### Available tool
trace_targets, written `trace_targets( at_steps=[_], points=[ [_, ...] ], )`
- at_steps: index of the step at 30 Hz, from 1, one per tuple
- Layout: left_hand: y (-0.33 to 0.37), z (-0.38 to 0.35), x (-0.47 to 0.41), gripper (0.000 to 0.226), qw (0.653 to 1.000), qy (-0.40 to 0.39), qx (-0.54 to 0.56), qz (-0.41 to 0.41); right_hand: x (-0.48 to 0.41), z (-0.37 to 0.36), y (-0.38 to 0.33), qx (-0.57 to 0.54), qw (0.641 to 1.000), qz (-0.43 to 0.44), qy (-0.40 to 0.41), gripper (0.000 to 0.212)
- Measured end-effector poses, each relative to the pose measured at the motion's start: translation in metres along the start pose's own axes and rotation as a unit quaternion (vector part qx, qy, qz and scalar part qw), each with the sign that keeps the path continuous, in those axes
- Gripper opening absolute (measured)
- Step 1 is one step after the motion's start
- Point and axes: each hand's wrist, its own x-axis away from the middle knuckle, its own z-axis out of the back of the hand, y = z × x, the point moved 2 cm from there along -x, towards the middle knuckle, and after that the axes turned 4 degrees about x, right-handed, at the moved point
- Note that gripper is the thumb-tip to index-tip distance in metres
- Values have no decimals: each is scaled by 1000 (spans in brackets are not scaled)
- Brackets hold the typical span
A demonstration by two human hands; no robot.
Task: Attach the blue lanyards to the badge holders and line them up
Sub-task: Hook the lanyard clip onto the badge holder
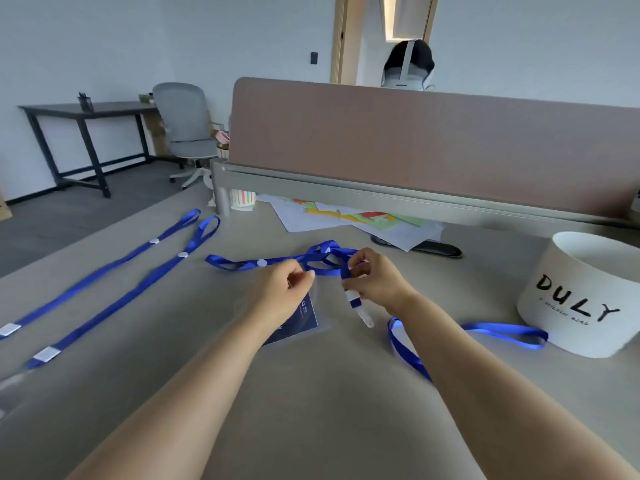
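My left hand (pixel 282 289) pinches the top edge of a clear badge holder (pixel 299 320) with a dark blue card inside, tilted just above the table. My right hand (pixel 375 278) grips a blue lanyard (pixel 277 261) near its end, and the white clip (pixel 360 308) hangs below my fingers, a little to the right of the holder. That lanyard lies bunched behind both hands. Two more blue lanyards (pixel 114 263) (pixel 138 285) lie stretched out side by side at the left, with white clips at their near ends. Another blue lanyard (pixel 502 332) loops under my right forearm.
A white cylindrical container (pixel 588 296) lettered DULY stands at the right. Coloured papers (pixel 353 218) and a dark flat object (pixel 436 249) lie under the brown divider panel (pixel 415 140). A person sits behind the divider. A grey chair (pixel 190 133) and black desk stand far left.
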Motion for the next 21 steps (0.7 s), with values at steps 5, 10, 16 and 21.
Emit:
trace_targets(
  at_steps=[5,10,16,21],
  points=[
    [10,-2,8,24,996,-50,61,-27,16,-6,-6,-67,997,49,-8,23],
    [12,-2,13,22,994,-85,66,-25,31,-5,2,-135,989,17,-52,38],
    [19,-6,22,25,991,-121,53,-28,42,4,3,-244,969,13,-34,33],
    [25,-7,26,21,984,-134,108,-54,49,13,5,-345,939,1,-9,21]
  ],
)
